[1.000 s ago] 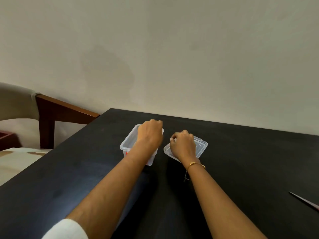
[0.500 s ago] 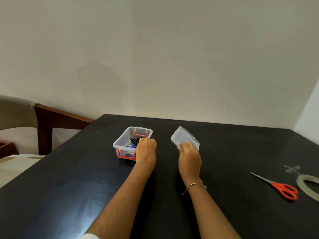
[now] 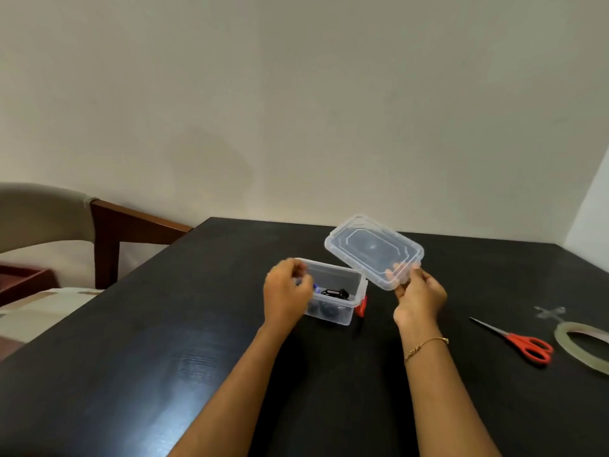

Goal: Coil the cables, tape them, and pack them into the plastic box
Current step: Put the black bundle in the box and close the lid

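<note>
A clear plastic box (image 3: 342, 285) with red latches stands open on the black table (image 3: 164, 357). Black cables (image 3: 334, 293) lie inside it. My left hand (image 3: 286, 293) grips the box's near left wall, its fingers curled over the rim. My right hand (image 3: 418, 296) pinches one end of the clear lid (image 3: 374, 250) and holds it tilted in the air, just right of and above the box.
Red-handled scissors (image 3: 524, 344) and a roll of clear tape (image 3: 583, 346) lie at the table's right side. A wooden chair (image 3: 108, 232) stands past the table's left edge. A plain wall rises behind the table.
My right hand has lifted the lid higher and tilted it toward me. The box has turned under my left hand. The view has shifted.
</note>
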